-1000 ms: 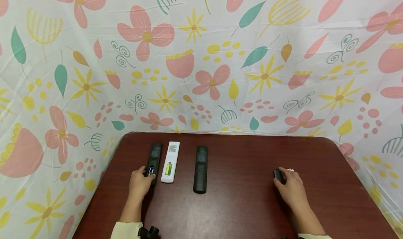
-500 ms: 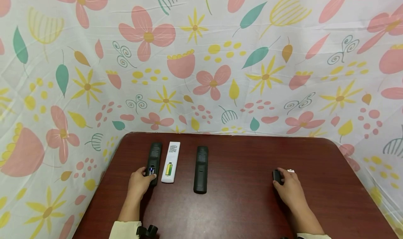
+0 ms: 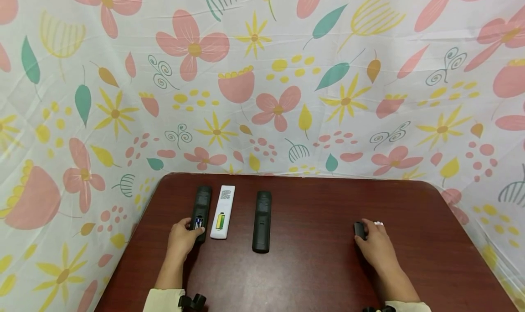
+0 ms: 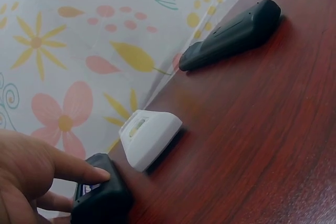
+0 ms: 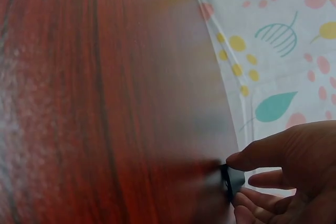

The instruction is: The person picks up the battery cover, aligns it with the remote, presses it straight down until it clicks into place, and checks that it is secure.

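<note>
On the left side of the table, my left hand [image 3: 180, 240] grips the lower end of a black remote control [image 3: 202, 198], thumb across its near end. The remote lies back side up, its battery compartment [image 3: 198, 222] uncovered with batteries inside. Far to the right, my right hand [image 3: 378, 248] pinches a small black battery cover [image 3: 359, 230] between thumb and fingers. In the right wrist view the cover [image 5: 235, 180] appears tilted close over the table. Just beyond the right fingers shows a small white piece [image 3: 378, 223], partly hidden by them.
Beside the held remote lies a white remote control [image 3: 223, 205], its compartment showing yellow and green. Another black remote control [image 3: 261, 221], back side up and covered, lies farther right. The brown table [image 3: 311, 257] meets a flowered cloth [image 3: 279, 143] at its back edge.
My right hand has shifted slightly left with the battery cover, and more of the white piece shows. My left hand stays on the black remote control.
</note>
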Available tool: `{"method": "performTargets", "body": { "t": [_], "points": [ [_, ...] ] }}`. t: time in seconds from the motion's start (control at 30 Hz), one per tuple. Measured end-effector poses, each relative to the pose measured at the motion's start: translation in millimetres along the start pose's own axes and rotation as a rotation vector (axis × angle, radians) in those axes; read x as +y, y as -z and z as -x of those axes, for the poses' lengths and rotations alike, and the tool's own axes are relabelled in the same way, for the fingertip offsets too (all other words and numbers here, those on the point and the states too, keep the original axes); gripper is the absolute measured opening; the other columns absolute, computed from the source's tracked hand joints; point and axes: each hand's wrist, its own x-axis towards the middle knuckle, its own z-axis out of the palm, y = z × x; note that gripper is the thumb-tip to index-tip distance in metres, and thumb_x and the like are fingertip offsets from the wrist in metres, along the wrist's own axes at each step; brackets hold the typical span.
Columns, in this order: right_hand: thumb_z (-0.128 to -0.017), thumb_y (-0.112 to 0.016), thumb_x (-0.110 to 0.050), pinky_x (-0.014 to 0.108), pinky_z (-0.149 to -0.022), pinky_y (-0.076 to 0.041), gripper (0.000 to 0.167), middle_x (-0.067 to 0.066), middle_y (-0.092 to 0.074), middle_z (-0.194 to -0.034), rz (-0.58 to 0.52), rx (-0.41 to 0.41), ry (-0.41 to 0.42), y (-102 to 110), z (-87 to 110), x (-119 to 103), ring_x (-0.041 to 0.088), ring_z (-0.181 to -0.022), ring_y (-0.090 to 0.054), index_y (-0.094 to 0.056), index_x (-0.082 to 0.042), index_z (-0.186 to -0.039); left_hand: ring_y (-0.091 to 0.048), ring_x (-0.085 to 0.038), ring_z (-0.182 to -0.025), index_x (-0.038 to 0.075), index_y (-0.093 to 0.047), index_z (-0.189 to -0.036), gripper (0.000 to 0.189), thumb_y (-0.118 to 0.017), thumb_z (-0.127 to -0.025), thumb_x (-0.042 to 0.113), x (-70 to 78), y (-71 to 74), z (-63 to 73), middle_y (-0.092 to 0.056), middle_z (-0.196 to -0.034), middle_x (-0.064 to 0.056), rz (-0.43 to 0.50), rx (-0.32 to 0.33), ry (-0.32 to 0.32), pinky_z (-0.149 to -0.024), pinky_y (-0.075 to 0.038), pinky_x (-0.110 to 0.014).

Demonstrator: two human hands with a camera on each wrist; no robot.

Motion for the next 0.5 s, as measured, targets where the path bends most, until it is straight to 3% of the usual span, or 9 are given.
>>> {"method": "performTargets", "body": {
  "t": [0.13, 0.33, 0.5],
  "points": [
    [-0.092, -0.065, -0.014, 0.060, -0.089, -0.048, 0.062, 0.034, -0.057, -0.120, 0.004, 0.002, 0.011, 0.0, -1.2, 0.8, 0.048, -0.107, -0.059, -0.041, 0.011, -0.144, -0.060, -0.043, -0.112, -0.007, -0.044, -0.146, 0.067, -0.071, -0.092, 0.021, -2.0, 0.2, -0.2, -0.056, -0.132, -0.033, 0.031, -0.003, 0.015, -0.084, -0.054, -0.047],
    [-0.091, -0.066, -0.013, 0.058, -0.088, -0.048, 0.061, 0.032, -0.060, -0.114, 0.008, 0.002, 0.024, 0.3, -3.5, 1.9, 0.045, -0.102, -0.061, -0.043, 0.013, -0.142, -0.063, -0.037, -0.108, -0.004, -0.047, -0.145, 0.062, -0.072, -0.092, 0.018, -5.9, 1.4, -2.4, -0.060, -0.128, -0.030, 0.101, 0.003, 0.021, -0.080, -0.053, -0.039],
    [-0.091, -0.065, -0.010, 0.055, -0.084, -0.049, 0.052, 0.028, -0.064, -0.105, 0.020, 0.021, 0.056, -0.4, -4.4, 3.3, 0.040, -0.095, -0.062, -0.051, 0.015, -0.135, -0.059, -0.038, -0.115, -0.001, -0.048, -0.146, 0.060, -0.070, -0.093, 0.018, -7.0, 2.2, -1.6, -0.057, -0.133, -0.029, 0.112, -0.005, 0.029, -0.087, -0.052, -0.042]
  ]
}}
